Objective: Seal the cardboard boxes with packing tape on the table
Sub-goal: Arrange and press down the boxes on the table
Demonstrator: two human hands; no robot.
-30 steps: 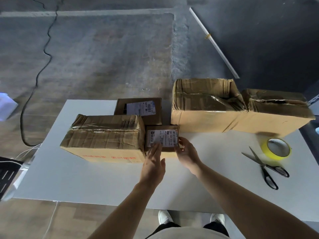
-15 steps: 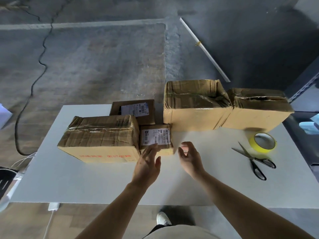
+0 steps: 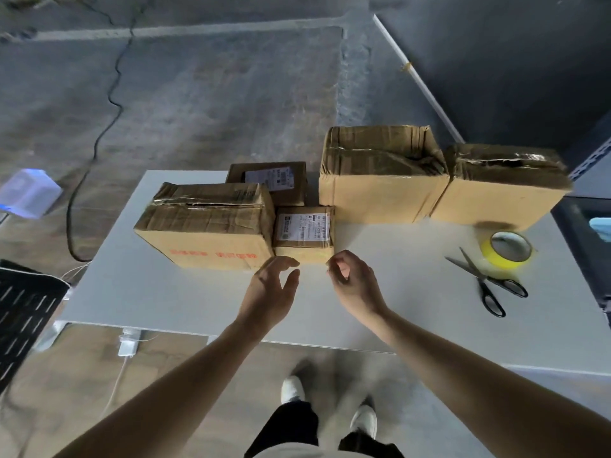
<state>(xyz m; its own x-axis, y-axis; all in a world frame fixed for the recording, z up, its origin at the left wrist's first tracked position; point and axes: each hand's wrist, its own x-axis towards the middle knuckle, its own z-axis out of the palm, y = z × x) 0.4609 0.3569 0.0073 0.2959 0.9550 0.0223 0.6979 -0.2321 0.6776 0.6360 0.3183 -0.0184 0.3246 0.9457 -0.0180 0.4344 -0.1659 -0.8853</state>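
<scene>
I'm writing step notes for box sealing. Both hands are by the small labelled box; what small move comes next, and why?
Probably the right hand should reach for the yellow tape roll. Both it and the left hand hold nothing near the small labelled box, and the roll lies untouched on the table beside the scissors, on that hand's side.

A white table point(image 3: 139, 292) is carrying five cardboard boxes. A wide box point(image 3: 211, 233) is sitting at the left with a small labelled box point(image 3: 302, 234) touching it and a flat labelled box point(image 3: 271, 181) lying behind. A tall box point(image 3: 380, 180) is pressing against the far-right box point(image 3: 496, 193). A yellow tape roll point(image 3: 496, 262) is lying flat in front of them (black-handled scissors point(image 3: 486, 282) just beside it, blades spread).
</scene>
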